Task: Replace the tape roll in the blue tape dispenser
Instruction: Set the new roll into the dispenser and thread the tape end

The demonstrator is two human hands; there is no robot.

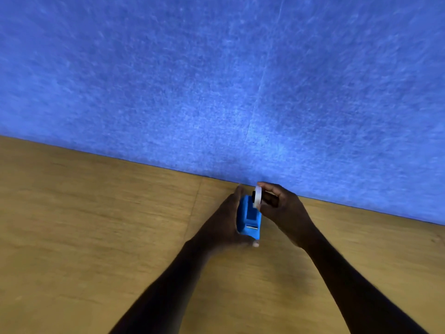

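Observation:
The blue tape dispenser (249, 219) stands on the wooden table, its metal cutter end toward me. My left hand (226, 222) wraps around its left side and holds it. My right hand (281, 208) pinches a white tape roll (258, 197) with a dark core, held upright just above the dispenser's far end, at its open slot. The roll's lower edge is hidden behind the dispenser wall. The picture is somewhat blurred.
A wooden table (96, 237) fills the lower half. A blue felt partition (216, 80) rises along its far edge, right behind my hands. A seam runs across the tabletop left of the dispenser.

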